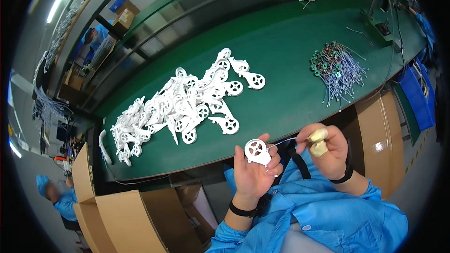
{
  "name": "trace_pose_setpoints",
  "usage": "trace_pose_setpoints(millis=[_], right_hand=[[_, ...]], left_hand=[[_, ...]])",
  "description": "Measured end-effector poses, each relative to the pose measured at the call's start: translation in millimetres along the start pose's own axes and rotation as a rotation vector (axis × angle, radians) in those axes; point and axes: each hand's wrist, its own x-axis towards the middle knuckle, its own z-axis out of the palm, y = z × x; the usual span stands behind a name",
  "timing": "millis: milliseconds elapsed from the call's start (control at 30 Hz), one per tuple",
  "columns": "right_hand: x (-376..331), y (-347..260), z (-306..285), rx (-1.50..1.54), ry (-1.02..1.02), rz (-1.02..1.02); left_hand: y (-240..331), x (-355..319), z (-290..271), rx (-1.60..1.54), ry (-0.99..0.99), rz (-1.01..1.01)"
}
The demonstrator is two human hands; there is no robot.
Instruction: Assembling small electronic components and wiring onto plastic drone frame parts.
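My left hand (255, 171) holds a white plastic part with a spoked round end (257, 151), palm up, just off the near edge of the green bench. My right hand (328, 150), with yellowish tape on the thumb and forefinger, pinches thin pale wires (282, 142) that run across to the white part. Both wrists wear black bands, and blue sleeves cover my forearms. On the bench ahead lies a long heap of several identical white spoked parts (187, 105).
A bundle of small green-ringed coils with pale wire leads (335, 68) lies to the right on the green bench (281, 42). Cardboard boxes (122, 215) stand below the bench edge at left and at right. A person in blue sits at far left (58, 197). Blue bins (419, 96) hang at right.
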Motion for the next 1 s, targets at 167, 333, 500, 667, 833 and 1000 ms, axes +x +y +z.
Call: trace_pose_setpoints(millis=[167, 333, 500, 667, 833, 1000], right_hand=[[1.6, 4.1, 3.7, -0.012, -0.098, 0.005], [4.9, 11.2, -5.7, -0.056, -0.141, 0.051], [2.9, 22.2, -2.6, -0.183, -0.128, 0.317], [-3.1, 42.7, 1.7, -0.370, -0.183, 0.193], [-5.6, 52.8, 5.7, -0.030, 0.028, 0.212], [-2.9, 49.9, 12.8, 0.075, 0.118, 0.175]], left_hand=[[-2.8, 8.5, 10.5, 0.018, 0.058, -0.028], [-1.5, 17.2, 6.9, 0.010, 0.061, -0.009], [-13.7, 23.5, 5.6, 0.520, 0.175, 0.258], [-26.4, 24.0, 8.2, 0.604, 0.253, 0.325], [-26.1, 19.3, 5.2, 0.712, 0.220, 0.347], [-25.3, 14.5, 8.2, 0.763, 0.214, 0.382]])
